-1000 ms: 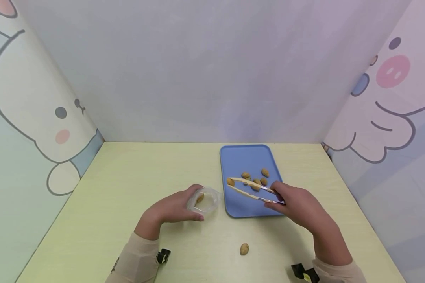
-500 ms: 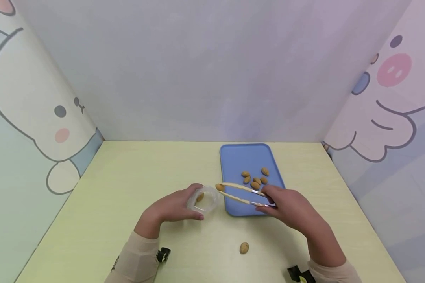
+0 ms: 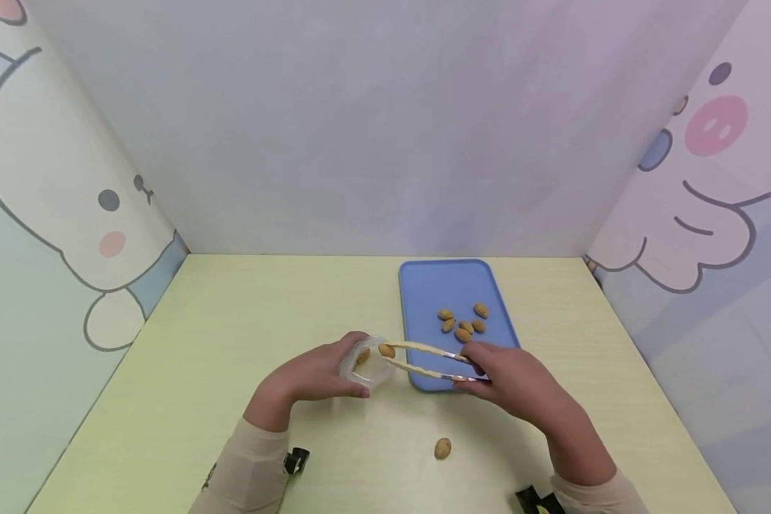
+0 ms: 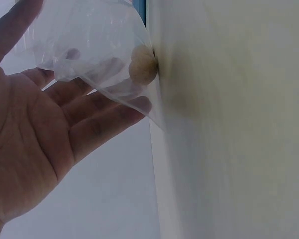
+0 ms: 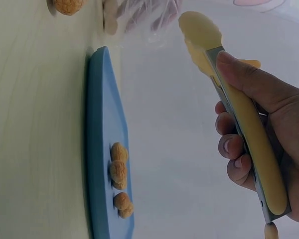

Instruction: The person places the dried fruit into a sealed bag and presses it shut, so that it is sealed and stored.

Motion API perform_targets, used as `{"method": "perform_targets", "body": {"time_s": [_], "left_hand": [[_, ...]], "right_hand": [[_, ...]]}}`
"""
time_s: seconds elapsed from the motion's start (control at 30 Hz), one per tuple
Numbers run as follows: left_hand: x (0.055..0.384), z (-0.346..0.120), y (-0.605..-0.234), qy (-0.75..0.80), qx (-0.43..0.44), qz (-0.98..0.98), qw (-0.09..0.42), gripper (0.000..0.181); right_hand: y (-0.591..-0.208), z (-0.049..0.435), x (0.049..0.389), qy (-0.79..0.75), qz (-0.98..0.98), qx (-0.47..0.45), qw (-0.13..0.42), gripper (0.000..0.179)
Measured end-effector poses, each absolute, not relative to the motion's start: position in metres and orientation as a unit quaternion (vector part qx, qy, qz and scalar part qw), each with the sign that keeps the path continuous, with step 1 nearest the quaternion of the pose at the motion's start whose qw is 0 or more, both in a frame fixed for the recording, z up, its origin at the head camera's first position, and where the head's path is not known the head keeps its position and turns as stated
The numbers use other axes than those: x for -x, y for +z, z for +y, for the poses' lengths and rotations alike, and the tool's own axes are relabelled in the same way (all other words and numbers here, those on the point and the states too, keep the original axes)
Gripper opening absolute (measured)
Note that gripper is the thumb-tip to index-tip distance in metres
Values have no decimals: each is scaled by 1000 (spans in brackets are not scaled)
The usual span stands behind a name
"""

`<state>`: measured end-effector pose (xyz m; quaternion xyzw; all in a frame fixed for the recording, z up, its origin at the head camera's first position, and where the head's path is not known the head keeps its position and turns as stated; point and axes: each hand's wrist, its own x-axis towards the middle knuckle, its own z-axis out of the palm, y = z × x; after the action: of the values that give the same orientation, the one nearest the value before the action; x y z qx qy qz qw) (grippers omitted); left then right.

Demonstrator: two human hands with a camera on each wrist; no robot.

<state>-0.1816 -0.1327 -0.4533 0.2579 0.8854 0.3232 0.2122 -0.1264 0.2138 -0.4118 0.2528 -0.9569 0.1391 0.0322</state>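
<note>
My left hand (image 3: 321,373) holds a clear plastic bag (image 3: 374,377) with its mouth spread, between the thumb and the other fingers. One brown nut (image 3: 363,356) lies inside the bag; in the left wrist view two rounded brown shapes (image 4: 142,69) show through the film. My right hand (image 3: 517,382) grips a pair of tongs (image 5: 254,144) with cream tips and a metal frame. Between the tips is another nut (image 3: 387,350), over the bag's mouth. In the right wrist view that nut is hidden behind the tips.
A blue tray (image 3: 450,275) with several nuts (image 3: 463,335) lies on the pale table (image 3: 283,293), right of the bag. A single nut (image 3: 442,448) rests on the table nearer the person. Walls (image 3: 385,143) stand behind and at both sides.
My right hand has brought the tongs and the pinched nut leftward, from above the tray to the bag's mouth. The left hand and bag have stayed in place.
</note>
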Motion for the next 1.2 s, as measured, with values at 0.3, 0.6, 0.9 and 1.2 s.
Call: {"method": "perform_targets", "body": {"time_s": [0.3,0.6,0.9,1.2], "left_hand": [[181,-133,-453,327,-256,884,213,82],[182,-133,-454,327,-259,883,214,81],[181,-133,-452,324,-260,885,212,85],[181,-133,-452,316,-260,888,211,89]], "right_hand": [[-412,208,125,138,-955,-263,24,35],[-412,208,125,143,-956,-255,17,37],[-406,220,127,168,-968,-184,-29,65],[-400,236,132,169,-976,-130,-38,75]]}}
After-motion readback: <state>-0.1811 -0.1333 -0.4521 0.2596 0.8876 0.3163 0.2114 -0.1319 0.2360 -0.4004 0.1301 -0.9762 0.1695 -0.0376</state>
